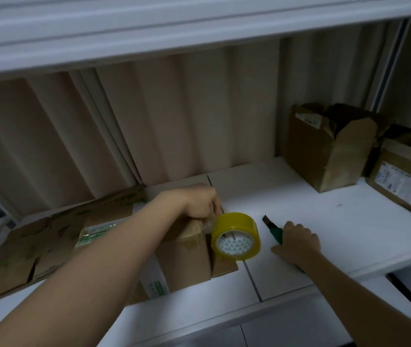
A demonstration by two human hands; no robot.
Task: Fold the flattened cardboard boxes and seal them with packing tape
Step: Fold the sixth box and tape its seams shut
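Our left hand (200,204) pinned the tape end onto the folded box (186,251) on the desk (337,221), the tape roll (235,236) dangling beside it. Our right hand (298,242) gripped the green cutter (273,230). We judged the cardboard light but stiff, best steadied along its top edge.

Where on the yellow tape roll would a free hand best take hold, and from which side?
Judging from its pose, take the yellow tape roll across its outer band, coming from the right. It hangs off the folded box by a pulled strip, with its open core facing the camera. The left hand and the box crowd its left, so the right hand, now on the green cutter, has the open side.
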